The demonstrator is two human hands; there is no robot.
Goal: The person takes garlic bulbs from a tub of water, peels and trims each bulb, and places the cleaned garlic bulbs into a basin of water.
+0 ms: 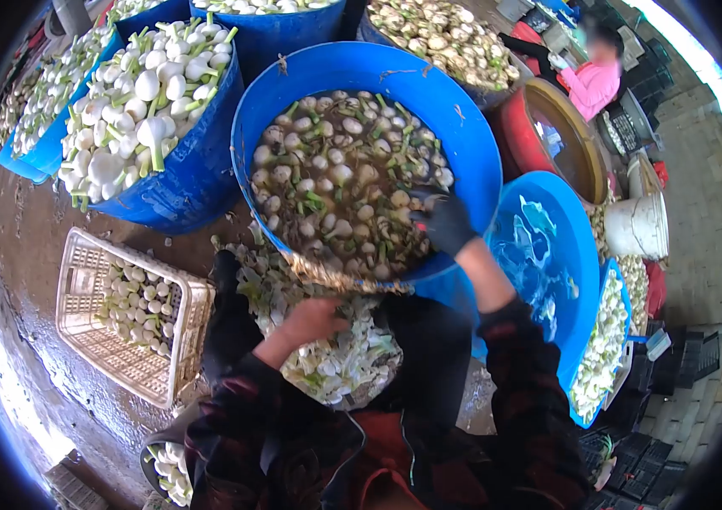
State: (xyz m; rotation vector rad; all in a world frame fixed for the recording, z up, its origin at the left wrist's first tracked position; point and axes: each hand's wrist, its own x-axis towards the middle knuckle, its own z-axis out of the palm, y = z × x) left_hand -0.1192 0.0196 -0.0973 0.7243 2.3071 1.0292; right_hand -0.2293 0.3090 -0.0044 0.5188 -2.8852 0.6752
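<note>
A big blue tub holds brownish water with many whitish bulbs floating in it. My right hand, in a dark glove, is over the tub's right inner side, its fingers closed around something small with a bit of red, too blurred to name. My left hand is bare and smeared by motion, just below the tub's front rim, above a heap of pale peelings between my legs. Whether it holds anything does not show.
A white crate with bulbs stands at left. Blue barrels of bulbs are at upper left. On the right are a light blue basin, a red tub and a white bucket. A person in pink sits beyond.
</note>
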